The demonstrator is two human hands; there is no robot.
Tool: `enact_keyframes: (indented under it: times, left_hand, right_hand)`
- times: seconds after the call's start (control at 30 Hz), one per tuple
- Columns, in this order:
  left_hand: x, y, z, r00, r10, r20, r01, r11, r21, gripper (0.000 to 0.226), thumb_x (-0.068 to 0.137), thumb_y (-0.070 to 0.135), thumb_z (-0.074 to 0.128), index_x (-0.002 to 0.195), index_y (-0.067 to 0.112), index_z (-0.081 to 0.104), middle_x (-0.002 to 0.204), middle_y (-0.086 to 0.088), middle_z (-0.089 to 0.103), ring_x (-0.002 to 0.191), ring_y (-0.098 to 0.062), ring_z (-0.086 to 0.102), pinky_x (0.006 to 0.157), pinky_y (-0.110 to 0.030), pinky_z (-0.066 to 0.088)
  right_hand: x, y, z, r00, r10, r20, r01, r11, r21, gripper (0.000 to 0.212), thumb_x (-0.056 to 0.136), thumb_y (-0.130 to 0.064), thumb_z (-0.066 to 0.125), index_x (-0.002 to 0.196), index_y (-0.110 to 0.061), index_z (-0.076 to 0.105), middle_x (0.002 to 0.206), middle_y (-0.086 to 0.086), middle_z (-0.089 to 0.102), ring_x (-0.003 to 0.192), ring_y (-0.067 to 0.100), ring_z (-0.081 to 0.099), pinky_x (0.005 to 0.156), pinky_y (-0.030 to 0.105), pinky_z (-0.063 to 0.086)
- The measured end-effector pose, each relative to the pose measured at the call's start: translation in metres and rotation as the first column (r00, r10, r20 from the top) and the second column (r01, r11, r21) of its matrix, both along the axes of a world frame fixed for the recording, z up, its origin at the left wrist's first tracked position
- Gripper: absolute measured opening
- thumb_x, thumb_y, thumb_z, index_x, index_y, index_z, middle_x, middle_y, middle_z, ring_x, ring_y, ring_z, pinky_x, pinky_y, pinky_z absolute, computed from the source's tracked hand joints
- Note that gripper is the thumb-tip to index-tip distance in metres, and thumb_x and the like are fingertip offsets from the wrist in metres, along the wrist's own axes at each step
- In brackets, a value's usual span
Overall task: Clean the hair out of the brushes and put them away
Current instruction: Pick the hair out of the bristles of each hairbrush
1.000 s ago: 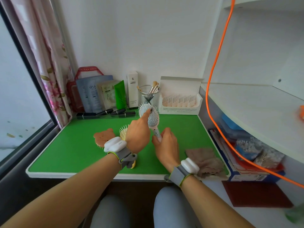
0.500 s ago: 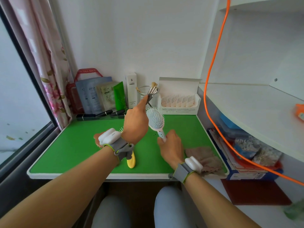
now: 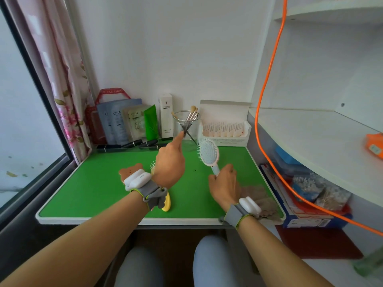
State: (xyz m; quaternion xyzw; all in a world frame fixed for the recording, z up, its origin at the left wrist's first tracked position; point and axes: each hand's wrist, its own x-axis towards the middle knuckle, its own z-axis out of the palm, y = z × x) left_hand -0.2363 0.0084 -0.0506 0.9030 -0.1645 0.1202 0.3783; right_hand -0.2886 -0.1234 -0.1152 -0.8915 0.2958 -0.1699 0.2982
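1. Above the green table [image 3: 99,183], the right hand [image 3: 224,187] grips the handle of a pale blue brush [image 3: 209,152], head upright, bristles facing left
2. The left hand [image 3: 169,164] is raised, fingertips pinching a dark tuft of hair [image 3: 184,131]
3. A yellow brush [image 3: 166,204] lies on the table under the left wrist, a brown brush [image 3: 129,171] beside it

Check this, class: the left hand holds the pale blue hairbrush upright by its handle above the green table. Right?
No. The head view shows the right hand holding the pale blue hairbrush upright by its handle above the green table; the left hand pinches a dark tuft.
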Motion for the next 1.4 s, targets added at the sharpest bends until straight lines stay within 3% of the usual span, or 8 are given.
enact_keyframes:
  times: [0.2,0.43,0.67,0.83,1.13,1.27,1.4]
  left_hand:
    - [-0.002,0.002,-0.008,0.998,0.025,-0.053,-0.024,1.000,0.020,0.050,0.101,0.010,0.029,0.143,0.035,0.035,0.084,-0.016,0.058,0.065,-0.030,0.047,0.061,-0.040,0.037]
    - [-0.003,0.004,-0.014,0.998,0.021,-0.065,-0.019,1.000,0.023,0.048,0.101,0.013,0.029,0.143,0.036,0.035,0.094,-0.022,0.063,0.072,-0.032,0.049,0.066,-0.042,0.043]
    - [-0.007,0.006,-0.017,0.998,0.008,-0.064,-0.006,0.999,0.033,0.047,0.101,0.012,0.030,0.143,0.032,0.036,0.083,-0.016,0.060,0.067,-0.032,0.049,0.061,-0.041,0.041]
    - [-0.012,0.014,-0.018,0.998,0.004,-0.061,-0.002,1.000,0.027,0.047,0.101,0.012,0.032,0.144,0.028,0.037,0.096,-0.024,0.064,0.084,-0.040,0.057,0.073,-0.047,0.046]
    - [-0.017,0.025,-0.019,0.999,-0.004,-0.045,0.006,0.999,0.033,0.047,0.100,0.011,0.033,0.144,0.026,0.038,0.102,-0.025,0.064,0.089,-0.041,0.058,0.074,-0.045,0.045]
    - [-0.016,0.030,-0.014,0.999,0.002,-0.038,0.000,1.000,0.031,0.045,0.101,0.015,0.031,0.144,0.029,0.038,0.101,-0.024,0.064,0.086,-0.040,0.057,0.070,-0.042,0.043]
    - [-0.017,0.034,-0.010,0.999,-0.006,-0.031,0.007,0.999,0.032,0.044,0.102,0.016,0.031,0.143,0.029,0.038,0.099,-0.023,0.064,0.083,-0.039,0.057,0.067,-0.039,0.039]
  right_hand:
    - [0.004,0.003,-0.001,0.999,0.006,-0.031,-0.006,1.000,-0.003,0.031,0.094,-0.023,0.053,0.115,-0.004,0.042,0.112,0.015,0.053,0.078,0.026,0.055,0.060,0.034,0.042]
    - [0.003,0.013,-0.004,0.998,0.046,-0.048,-0.045,0.999,0.013,0.029,0.094,-0.022,0.052,0.114,-0.003,0.042,0.110,0.014,0.055,0.087,0.029,0.059,0.072,0.043,0.053]
    - [-0.002,0.033,-0.008,0.991,0.121,-0.048,-0.121,0.993,-0.001,0.025,0.094,-0.020,0.052,0.111,-0.004,0.043,0.107,0.015,0.057,0.089,0.031,0.061,0.074,0.047,0.054]
    - [-0.004,0.038,-0.009,0.988,0.142,-0.055,-0.144,0.989,-0.033,0.028,0.093,-0.022,0.054,0.112,-0.004,0.043,0.109,0.014,0.057,0.091,0.031,0.060,0.072,0.043,0.052]
    - [-0.007,0.038,-0.006,0.986,0.127,-0.107,-0.141,0.981,-0.131,0.038,0.092,-0.028,0.054,0.119,-0.003,0.043,0.120,0.015,0.051,0.102,0.029,0.052,0.075,0.036,0.045]
    - [-0.006,0.040,0.012,0.985,0.166,0.054,-0.156,0.975,-0.157,0.033,0.091,-0.028,0.055,0.112,-0.003,0.048,0.115,0.014,0.051,0.103,0.030,0.049,0.079,0.038,0.044]
    - [0.009,0.049,0.045,0.929,0.244,0.279,-0.297,0.940,0.167,0.027,0.090,-0.025,0.058,0.107,-0.006,0.050,0.102,0.009,0.058,0.093,0.027,0.058,0.077,0.035,0.045]
